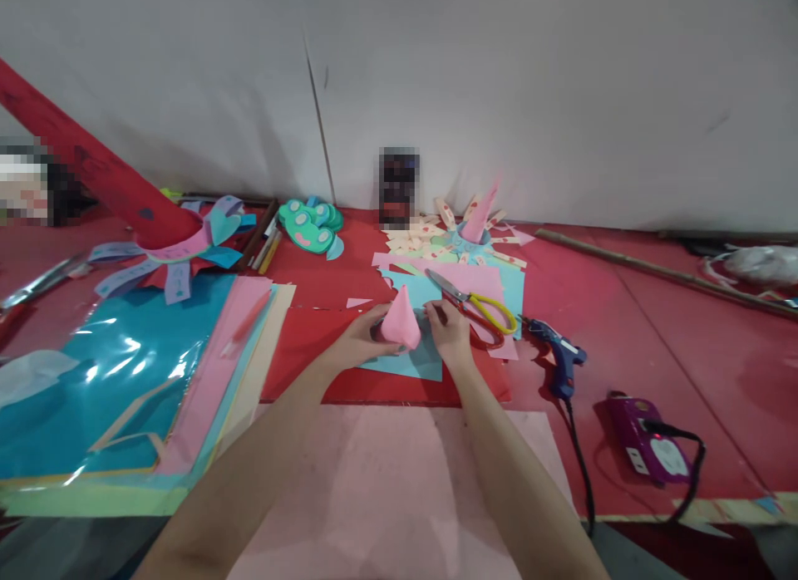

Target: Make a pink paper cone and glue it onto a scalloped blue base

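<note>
From here I see my left hand (358, 337) curled around a pink cone (401, 321), holding it with its tip up. The cone is in the middle, over the blue paper (431, 360). My right hand (451, 335) is just beside it. Its fingers are bent with a narrow gap; I can't tell if they pinch anything. Scissors (465, 297) lie near that hand on the table (598, 302).

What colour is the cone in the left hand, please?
The cone is light pink, shown best in the head view.
</note>
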Tool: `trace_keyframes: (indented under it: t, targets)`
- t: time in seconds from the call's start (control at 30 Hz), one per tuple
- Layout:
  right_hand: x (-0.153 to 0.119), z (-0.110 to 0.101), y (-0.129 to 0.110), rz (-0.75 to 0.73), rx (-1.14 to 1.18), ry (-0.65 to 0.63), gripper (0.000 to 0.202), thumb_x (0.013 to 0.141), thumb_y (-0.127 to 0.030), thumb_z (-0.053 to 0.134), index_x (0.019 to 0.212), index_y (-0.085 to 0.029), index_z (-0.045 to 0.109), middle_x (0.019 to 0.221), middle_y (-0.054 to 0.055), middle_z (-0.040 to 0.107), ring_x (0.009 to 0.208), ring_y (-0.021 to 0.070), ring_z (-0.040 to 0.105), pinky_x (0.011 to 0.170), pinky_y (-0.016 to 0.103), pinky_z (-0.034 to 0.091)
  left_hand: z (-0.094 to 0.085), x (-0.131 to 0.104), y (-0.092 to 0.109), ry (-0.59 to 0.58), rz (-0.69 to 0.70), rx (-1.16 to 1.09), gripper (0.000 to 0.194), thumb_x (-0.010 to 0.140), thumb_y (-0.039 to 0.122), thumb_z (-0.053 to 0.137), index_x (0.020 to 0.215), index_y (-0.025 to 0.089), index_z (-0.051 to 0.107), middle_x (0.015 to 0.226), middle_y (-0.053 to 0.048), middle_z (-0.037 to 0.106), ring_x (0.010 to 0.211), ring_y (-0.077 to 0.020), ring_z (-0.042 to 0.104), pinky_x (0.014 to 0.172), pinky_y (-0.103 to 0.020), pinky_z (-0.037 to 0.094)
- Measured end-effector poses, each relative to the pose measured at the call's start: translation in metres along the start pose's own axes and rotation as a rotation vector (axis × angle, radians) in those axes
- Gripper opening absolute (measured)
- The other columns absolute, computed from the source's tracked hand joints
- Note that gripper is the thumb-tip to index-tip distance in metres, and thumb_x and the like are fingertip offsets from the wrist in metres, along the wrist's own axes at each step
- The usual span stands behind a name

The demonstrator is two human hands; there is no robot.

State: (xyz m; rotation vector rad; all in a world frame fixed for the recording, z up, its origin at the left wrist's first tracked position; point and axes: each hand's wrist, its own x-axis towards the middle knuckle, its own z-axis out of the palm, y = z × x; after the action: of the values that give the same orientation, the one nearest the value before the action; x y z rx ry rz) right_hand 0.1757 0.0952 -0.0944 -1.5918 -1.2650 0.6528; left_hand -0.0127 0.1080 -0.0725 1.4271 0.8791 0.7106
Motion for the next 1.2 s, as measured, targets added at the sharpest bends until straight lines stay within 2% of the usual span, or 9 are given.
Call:
trace_keyframes:
  t: [0.13, 0.23, 0.33, 0.43, 0.67, 0.8, 0.97, 1.13, 1.2]
  targets:
    - [0.001, -0.001, -0.001, -0.003, -0.021, -0.011, 0.026, 0.082, -0.041, 0.045, 0.080, -0.020, 0.061, 0.079, 0.008, 0.071, 0.072, 0.0202, 0.065, 0.072, 0.034, 0.051, -0.005, -0.001, 0.000, -0.051, 0.078, 0.150, 0.077, 0.062, 0.035, 0.082, 0.132, 0.026, 0.051, 0.142, -0.010, 0.048, 0.135, -0.0313, 0.038, 0.111, -0.050, 0.033]
    - [0.000, -0.002, -0.001, -0.033, -0.046, -0.029, 0.026, 0.084, -0.040, 0.045, 0.081, -0.020, 0.062, 0.080, 0.007, 0.070, 0.075, 0.0201, 0.064, 0.071, 0.033, 0.051, -0.011, -0.005, 0.008, -0.085, 0.111, 0.184, 0.087, 0.064, 0.034, 0.081, 0.141, 0.031, 0.040, 0.152, -0.008, 0.035, 0.141, -0.0294, 0.029, 0.115, -0.049, 0.028]
    - [-0.003, -0.002, -0.001, -0.082, -0.079, -0.016, 0.025, 0.085, -0.038, 0.045, 0.081, -0.020, 0.062, 0.081, 0.007, 0.068, 0.076, 0.0195, 0.063, 0.074, 0.033, 0.050, -0.017, -0.009, 0.014, -0.127, 0.091, 0.186, 0.095, 0.065, 0.034, 0.080, 0.146, 0.032, 0.031, 0.156, -0.008, 0.025, 0.145, -0.0291, 0.021, 0.115, -0.048, 0.026]
    - [-0.006, -0.002, -0.003, -0.129, -0.096, -0.009, 0.022, 0.085, -0.035, 0.047, 0.082, -0.020, 0.063, 0.082, 0.007, 0.065, 0.075, 0.0191, 0.061, 0.074, 0.033, 0.050, -0.020, -0.010, 0.013, -0.155, 0.053, 0.241, 0.098, 0.065, 0.036, 0.079, 0.148, 0.033, 0.025, 0.158, -0.006, 0.022, 0.145, -0.0288, 0.019, 0.116, -0.047, 0.026]
    - [-0.015, 0.001, -0.012, -0.176, -0.201, -0.072, 0.017, 0.084, -0.026, 0.048, 0.088, -0.020, 0.063, 0.091, 0.010, 0.063, 0.086, 0.0222, 0.059, 0.077, 0.035, 0.049, -0.014, -0.007, 0.013, -0.152, 0.041, 0.497, 0.098, 0.064, 0.034, 0.079, 0.147, 0.030, 0.027, 0.154, -0.005, 0.032, 0.144, -0.0313, 0.022, 0.119, -0.050, 0.014]
    - [-0.017, 0.005, -0.012, -0.213, -0.292, -0.051, 0.016, 0.084, -0.023, 0.048, 0.087, -0.020, 0.063, 0.092, 0.010, 0.062, 0.092, 0.0247, 0.057, 0.083, 0.039, 0.046, -0.013, -0.007, 0.010, -0.124, 0.061, 0.497, 0.090, 0.066, 0.039, 0.077, 0.145, 0.031, 0.033, 0.153, -0.004, 0.034, 0.143, -0.0312, 0.026, 0.117, -0.049, 0.019]
    - [-0.016, 0.005, -0.010, -0.218, -0.302, -0.059, 0.014, 0.084, -0.023, 0.049, 0.088, -0.021, 0.063, 0.092, 0.009, 0.061, 0.092, 0.0239, 0.058, 0.082, 0.037, 0.046, -0.015, -0.005, 0.002, -0.113, 0.074, 0.494, 0.085, 0.065, 0.039, 0.078, 0.141, 0.031, 0.040, 0.150, -0.003, 0.040, 0.142, -0.0329, 0.028, 0.118, -0.050, 0.016]
    - [-0.017, 0.005, -0.009, -0.220, -0.296, -0.063, 0.016, 0.084, -0.024, 0.049, 0.088, -0.020, 0.063, 0.092, 0.009, 0.061, 0.090, 0.0239, 0.058, 0.082, 0.038, 0.046, -0.013, -0.008, 0.010, -0.106, 0.051, 0.469, 0.079, 0.065, 0.040, 0.077, 0.137, 0.029, 0.045, 0.148, -0.004, 0.043, 0.143, -0.0336, 0.025, 0.118, -0.050, 0.018]
    - [-0.017, 0.005, -0.009, -0.216, -0.277, -0.057, 0.016, 0.084, -0.025, 0.048, 0.089, -0.020, 0.063, 0.092, 0.009, 0.061, 0.090, 0.0235, 0.058, 0.082, 0.037, 0.047, -0.011, -0.009, 0.014, -0.081, 0.041, 0.410, 0.075, 0.064, 0.038, 0.078, 0.132, 0.027, 0.051, 0.144, -0.006, 0.048, 0.140, -0.0345, 0.031, 0.115, -0.051, 0.024]
